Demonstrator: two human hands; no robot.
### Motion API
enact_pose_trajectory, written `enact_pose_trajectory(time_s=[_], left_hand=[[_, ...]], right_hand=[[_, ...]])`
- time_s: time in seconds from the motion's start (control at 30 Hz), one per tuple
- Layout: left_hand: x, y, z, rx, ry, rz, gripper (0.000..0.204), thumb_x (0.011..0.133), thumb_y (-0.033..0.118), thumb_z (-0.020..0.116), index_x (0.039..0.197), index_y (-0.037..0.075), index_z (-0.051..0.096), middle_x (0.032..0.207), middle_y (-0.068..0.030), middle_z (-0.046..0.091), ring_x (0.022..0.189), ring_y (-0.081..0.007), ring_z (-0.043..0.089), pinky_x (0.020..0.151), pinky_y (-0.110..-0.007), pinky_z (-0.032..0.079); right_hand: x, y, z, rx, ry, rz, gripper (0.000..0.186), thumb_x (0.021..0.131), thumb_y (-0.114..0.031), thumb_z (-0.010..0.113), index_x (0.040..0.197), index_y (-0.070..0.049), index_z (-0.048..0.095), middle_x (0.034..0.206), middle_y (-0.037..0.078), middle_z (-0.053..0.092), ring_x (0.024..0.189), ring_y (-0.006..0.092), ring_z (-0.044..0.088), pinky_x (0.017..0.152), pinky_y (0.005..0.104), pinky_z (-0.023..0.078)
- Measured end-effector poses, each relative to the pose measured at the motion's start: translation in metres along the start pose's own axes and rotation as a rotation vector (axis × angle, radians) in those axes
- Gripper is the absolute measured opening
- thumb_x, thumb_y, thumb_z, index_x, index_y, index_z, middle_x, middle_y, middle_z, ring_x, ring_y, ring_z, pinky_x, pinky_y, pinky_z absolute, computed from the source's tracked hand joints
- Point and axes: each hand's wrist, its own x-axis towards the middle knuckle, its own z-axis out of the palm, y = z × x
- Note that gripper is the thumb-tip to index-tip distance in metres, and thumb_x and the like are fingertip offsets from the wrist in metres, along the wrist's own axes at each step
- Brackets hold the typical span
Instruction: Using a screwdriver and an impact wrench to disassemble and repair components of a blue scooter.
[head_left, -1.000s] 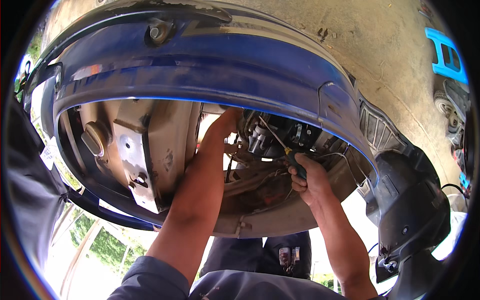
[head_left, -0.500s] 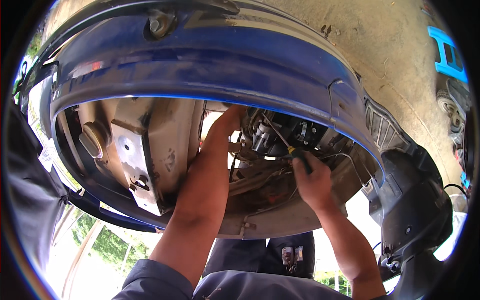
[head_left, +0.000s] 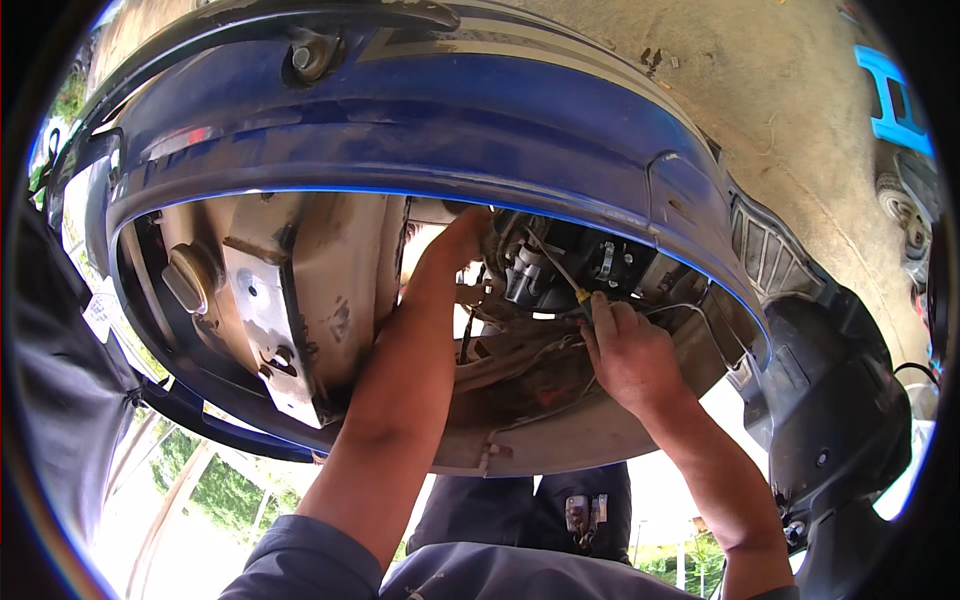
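Observation:
My right hand point(head_left: 632, 350) is closed around the handle of a screwdriver, its fingers covering most of the grip. The screwdriver's thin metal shaft point(head_left: 558, 265) slants up and left into the dark mechanical parts point(head_left: 530, 275) inside a blue body shell point(head_left: 450, 130), apparently a scooter's. Through the same opening reaches my left hand point(head_left: 465, 238), beside those parts and near the screwdriver's tip. Its fingers are hidden by the shell's rim and the parts, so I cannot tell what they touch.
Left in the opening are a metal tank with a round cap point(head_left: 187, 278) and a bracket point(head_left: 265, 320). A thin cable point(head_left: 690, 308) loops near my right hand. Black plastic panels point(head_left: 830, 400) stand at right. A light-blue plastic item point(head_left: 890, 100) lies on the concrete floor.
My right hand has shifted forward along the screwdriver, so its fingers now hide the handle that showed before. My left hand stays in the opening. The view has shifted slightly.

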Motion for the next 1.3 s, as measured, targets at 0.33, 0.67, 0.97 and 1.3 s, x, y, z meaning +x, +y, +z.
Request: enact_pose_trajectory(time_s=[0.33, 0.67, 0.97, 1.3], left_hand=[[0.009, -0.015, 0.002, -0.026, -0.031, -0.001, 0.043, 0.106, 0.032, 0.05, 0.135, 0.003, 0.064, 0.114, -0.0114, 0.07, 0.094, -0.0198, 0.064, 0.073, -0.036, 0.051], [0.019, -0.026, -0.003, -0.03, -0.059, 0.01, 0.043, 0.106, 0.032, 0.05, 0.133, 0.003, 0.066, 0.112, -0.011, 0.071, 0.091, -0.0194, 0.065, 0.071, -0.036, 0.051], [0.031, -0.033, 0.0, -0.058, -0.081, 0.005, 0.042, 0.106, 0.032, 0.05, 0.131, 0.002, 0.067, 0.109, -0.0106, 0.072, 0.089, -0.019, 0.065, 0.07, -0.036, 0.051], [-0.002, 0.033, -0.003, -0.057, -0.197, -0.056, 0.039, 0.086, 0.031, 0.085, 0.112, 0.003, 0.075, 0.092, -0.0047, 0.073, 0.084, -0.0138, 0.065, 0.07, -0.033, 0.052]], right_hand=[[0.011, -0.01, -0.012, 0.389, -0.072, 0.339, 0.024, 0.099, -0.024, 0.067, 0.117, -0.008, 0.064, 0.076, 0.008, 0.061, 0.052, 0.0157, 0.055, 0.047, 0.0299, 0.043], [0.0, 0.009, -0.017, -0.183, -0.034, -0.187, 0.035, 0.094, -0.02, 0.069, 0.122, -0.001, 0.061, 0.081, 0.011, 0.065, 0.061, 0.0214, 0.064, 0.051, 0.0354, 0.05], [-0.014, 0.006, 0.005, 0.376, -0.191, 0.451, 0.04, 0.096, -0.022, 0.067, 0.127, 0.002, 0.06, 0.079, 0.009, 0.062, 0.06, 0.0188, 0.063, 0.053, 0.0359, 0.051], [0.006, -0.01, -0.013, 0.121, -0.101, 0.295, 0.036, 0.092, -0.019, 0.07, 0.123, -0.001, 0.062, 0.076, 0.008, 0.059, 0.063, 0.0193, 0.063, 0.051, 0.0324, 0.049]])
